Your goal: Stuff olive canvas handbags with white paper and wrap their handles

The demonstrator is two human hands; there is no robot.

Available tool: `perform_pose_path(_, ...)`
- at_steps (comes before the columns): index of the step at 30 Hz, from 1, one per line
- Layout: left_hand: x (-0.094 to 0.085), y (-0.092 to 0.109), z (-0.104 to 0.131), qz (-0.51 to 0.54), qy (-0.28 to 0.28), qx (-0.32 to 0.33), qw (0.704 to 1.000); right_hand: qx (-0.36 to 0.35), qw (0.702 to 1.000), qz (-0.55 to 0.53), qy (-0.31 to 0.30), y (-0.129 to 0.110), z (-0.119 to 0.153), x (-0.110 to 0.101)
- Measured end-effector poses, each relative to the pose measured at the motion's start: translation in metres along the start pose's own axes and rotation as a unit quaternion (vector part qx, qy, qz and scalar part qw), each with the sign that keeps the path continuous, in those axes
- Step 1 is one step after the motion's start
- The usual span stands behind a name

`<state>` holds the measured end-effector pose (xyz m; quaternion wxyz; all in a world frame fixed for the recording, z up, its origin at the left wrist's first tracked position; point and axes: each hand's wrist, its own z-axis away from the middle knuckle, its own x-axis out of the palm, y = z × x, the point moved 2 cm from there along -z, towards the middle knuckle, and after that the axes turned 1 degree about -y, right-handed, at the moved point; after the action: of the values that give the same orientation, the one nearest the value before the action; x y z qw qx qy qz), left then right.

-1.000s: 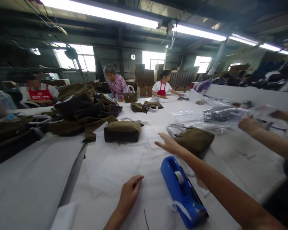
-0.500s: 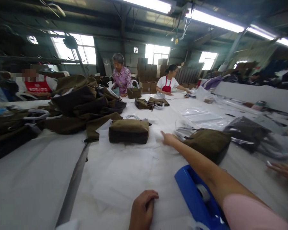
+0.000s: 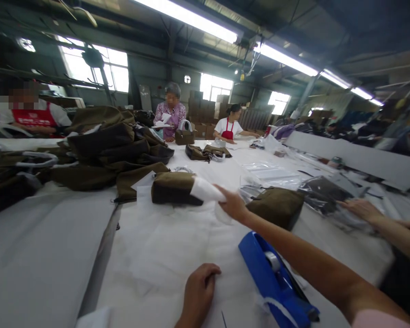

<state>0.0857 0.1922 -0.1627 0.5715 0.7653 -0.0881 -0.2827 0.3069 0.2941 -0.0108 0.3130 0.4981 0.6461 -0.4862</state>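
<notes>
My right hand [image 3: 230,202] reaches over the table and is closed on a thin white paper sheet [image 3: 208,190]. The sheet overlaps the right end of an olive-and-black handbag [image 3: 172,187]. Close to me, my left hand [image 3: 200,289] rests with curled fingers on flat white sheets [image 3: 164,241]; nothing shows in it. Below my right forearm lies a blue tape dispenser [image 3: 259,259] with a tape roll [image 3: 272,262]. Another olive bag [image 3: 278,205] sits just beyond that forearm, partly hidden by it.
A heap of olive bags [image 3: 112,141] covers the left side. A gap [image 3: 102,259] runs between table sections. At right, a co-worker's hand [image 3: 362,209] touches a bag in clear plastic [image 3: 323,193]. Three people sit or stand across the table, near more bags [image 3: 208,152].
My right hand, empty before, now holds a white sheet by the bag's right end. The co-worker's hand at right has moved up to the plastic-wrapped bag. The view has shifted slightly.
</notes>
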Motion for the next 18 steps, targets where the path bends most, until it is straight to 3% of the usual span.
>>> perform_pose_path(1,0.0,0.0,0.0,0.001,-0.002,0.002,1.0,-0.061,0.998,-0.017,-0.023,-0.025,0.009,0.008)
perform_pose_path(3,-0.001,-0.001,-0.001,0.003,-0.005,0.005,1.0,-0.24,0.965,-0.055,-0.088,-0.073,0.026,0.032)
perform_pose_path(4,-0.001,-0.001,-0.001,0.005,-0.007,0.007,1.0,-0.289,0.949,-0.053,-0.116,-0.093,0.032,0.046)
perform_pose_path(8,-0.003,0.0,-0.001,0.004,-0.018,0.012,1.0,-0.322,0.895,-0.03,-0.309,-0.138,0.042,0.094)
perform_pose_path(11,-0.002,0.0,0.001,0.007,-0.019,0.011,1.0,-0.328,0.836,-0.084,-0.433,-0.141,0.035,0.096)
perform_pose_path(13,-0.001,0.0,0.001,0.009,-0.018,0.005,1.0,-0.293,0.847,-0.182,-0.403,-0.131,0.015,0.082)
perform_pose_path(16,0.002,-0.002,0.002,0.001,-0.013,-0.01,1.0,-0.141,0.94,-0.253,-0.181,-0.098,-0.037,0.058)
perform_pose_path(18,0.005,-0.008,0.003,-0.006,-0.01,-0.013,1.0,-0.061,0.966,-0.232,-0.098,-0.073,-0.074,0.052)
